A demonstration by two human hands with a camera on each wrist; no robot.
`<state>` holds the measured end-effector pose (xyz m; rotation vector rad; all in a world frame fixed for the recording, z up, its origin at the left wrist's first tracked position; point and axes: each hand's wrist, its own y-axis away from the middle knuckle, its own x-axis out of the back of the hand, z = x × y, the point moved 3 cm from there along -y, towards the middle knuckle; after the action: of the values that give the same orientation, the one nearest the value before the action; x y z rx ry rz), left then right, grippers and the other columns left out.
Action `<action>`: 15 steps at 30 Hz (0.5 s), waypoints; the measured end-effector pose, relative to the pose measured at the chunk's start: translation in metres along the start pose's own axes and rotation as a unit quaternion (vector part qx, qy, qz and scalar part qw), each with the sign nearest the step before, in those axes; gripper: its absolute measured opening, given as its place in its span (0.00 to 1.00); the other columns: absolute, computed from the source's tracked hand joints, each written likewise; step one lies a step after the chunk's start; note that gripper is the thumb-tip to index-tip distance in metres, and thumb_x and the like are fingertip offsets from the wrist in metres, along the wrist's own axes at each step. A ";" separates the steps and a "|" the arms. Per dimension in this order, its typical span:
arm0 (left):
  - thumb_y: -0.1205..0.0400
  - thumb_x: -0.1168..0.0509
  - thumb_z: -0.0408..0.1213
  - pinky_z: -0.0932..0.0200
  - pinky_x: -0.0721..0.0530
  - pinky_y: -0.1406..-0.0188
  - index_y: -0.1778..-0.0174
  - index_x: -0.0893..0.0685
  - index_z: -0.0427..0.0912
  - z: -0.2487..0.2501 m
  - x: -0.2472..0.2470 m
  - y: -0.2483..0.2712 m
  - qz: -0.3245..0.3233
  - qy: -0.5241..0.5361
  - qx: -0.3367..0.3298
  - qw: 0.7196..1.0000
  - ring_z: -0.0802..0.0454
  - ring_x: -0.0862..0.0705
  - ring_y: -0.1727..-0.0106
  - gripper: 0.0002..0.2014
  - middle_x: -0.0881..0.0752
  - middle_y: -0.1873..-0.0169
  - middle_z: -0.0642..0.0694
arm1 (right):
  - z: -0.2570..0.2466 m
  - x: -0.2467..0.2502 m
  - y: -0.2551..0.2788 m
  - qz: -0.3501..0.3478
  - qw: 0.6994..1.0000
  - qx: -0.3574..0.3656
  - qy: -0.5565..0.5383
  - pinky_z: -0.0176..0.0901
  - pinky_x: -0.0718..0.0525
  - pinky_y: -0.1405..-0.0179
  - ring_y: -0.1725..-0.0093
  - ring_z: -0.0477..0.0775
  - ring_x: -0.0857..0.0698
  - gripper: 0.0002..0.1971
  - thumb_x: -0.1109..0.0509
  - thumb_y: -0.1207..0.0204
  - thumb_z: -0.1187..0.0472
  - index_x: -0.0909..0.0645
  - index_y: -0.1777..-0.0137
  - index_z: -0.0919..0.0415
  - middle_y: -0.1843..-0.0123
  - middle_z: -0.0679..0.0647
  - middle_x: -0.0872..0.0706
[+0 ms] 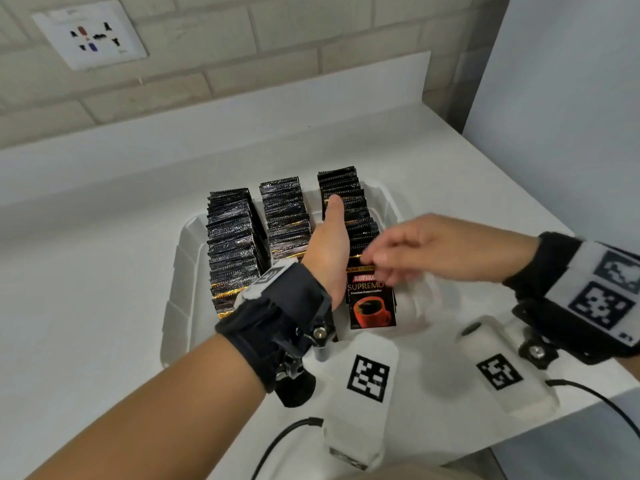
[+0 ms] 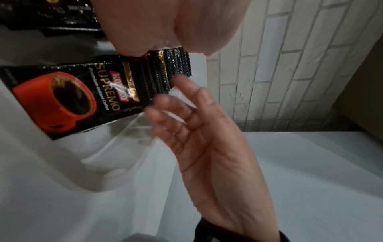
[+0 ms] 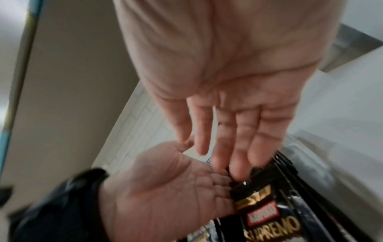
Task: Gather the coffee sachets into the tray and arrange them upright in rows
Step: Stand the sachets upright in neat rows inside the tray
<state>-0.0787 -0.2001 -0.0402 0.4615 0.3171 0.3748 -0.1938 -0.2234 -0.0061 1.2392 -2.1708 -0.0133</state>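
Black glossy sachets (image 1: 371, 299) upright in tray (image 1: 180, 271) (three rows), left hand (image 1: 329, 244) flat, right hand (image 1: 433, 251) relaxed, empty.

left hand (image 1: 329, 244): bare, no glove or ring visible.
left wrist band (image 1: 277, 317): black fabric strap, wide, with a white tag bearing a black square code on its upper side.
left camera mount (image 1: 304, 344): black bracket with silver screws, under the band.
left camera housing (image 1: 363, 382): white, rounded, printed with a black-and-white square code; a black cable (image 1: 277, 441) runs from it.
right hand (image 1: 433, 251): bare.
right wrist band (image 1: 595, 289): black strap carrying a white plate with two black square codes.
right camera housing (image 1: 502, 372): white, one square code, silver screw on a black bracket, black cable.
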 end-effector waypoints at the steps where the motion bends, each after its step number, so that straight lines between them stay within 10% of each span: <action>1: 0.14 0.52 0.54 0.57 0.13 0.62 0.55 0.18 0.40 -0.002 0.000 -0.002 -0.009 0.005 -0.002 1.000 0.47 0.12 0.63 0.24 0.10 0.68 0.44 | 0.000 0.006 -0.001 0.053 0.998 -0.001 -0.045 0.36 0.17 0.52 0.57 0.45 0.14 0.10 0.39 0.21 0.56 0.19 0.44 0.55 0.56 0.49 0.13; 6: 0.15 0.54 0.57 0.41 0.20 0.40 0.53 0.18 0.39 -0.003 -0.003 0.002 -0.024 0.035 -0.013 0.999 0.38 0.17 0.48 0.27 0.16 0.49 0.34 | 0.001 0.007 -0.010 0.142 0.956 -0.046 -0.254 0.41 0.27 0.33 0.38 0.46 0.23 0.11 0.45 0.17 0.51 0.25 0.40 0.48 0.40 0.45 0.20; 9: 0.15 0.54 0.58 0.46 0.18 0.47 0.58 0.19 0.42 -0.005 -0.003 -0.002 -0.023 0.059 -0.014 0.998 0.41 0.17 0.54 0.26 0.16 0.57 0.38 | -0.003 -0.002 -0.017 0.112 0.933 -0.072 -0.335 0.48 0.42 0.21 0.23 0.48 0.36 0.21 0.49 0.18 0.46 0.32 0.28 0.52 0.26 0.48 0.30; 12: 0.17 0.56 0.62 0.41 0.23 0.34 0.52 0.22 0.47 -0.009 -0.004 -0.005 -0.019 0.051 -0.014 0.998 0.44 0.20 0.46 0.25 0.19 0.47 0.42 | -0.003 -0.005 -0.023 0.102 0.913 -0.091 -0.384 0.43 0.34 0.29 0.31 0.47 0.27 0.18 0.50 0.18 0.44 0.29 0.35 0.48 0.33 0.46 0.25; 15: 0.16 0.53 0.60 0.46 0.17 0.46 0.45 0.18 0.42 -0.012 -0.004 -0.010 0.008 0.087 -0.012 0.996 0.43 0.14 0.49 0.27 0.14 0.48 0.40 | -0.003 -0.010 -0.030 0.086 0.896 -0.107 -0.422 0.41 0.22 0.49 0.53 0.44 0.19 0.16 0.52 0.18 0.41 0.26 0.55 0.45 0.54 0.45 0.19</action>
<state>-0.0838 -0.2057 -0.0546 0.4098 0.4781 0.4359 -0.1659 -0.2314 -0.0183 0.9975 -2.8898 -0.8361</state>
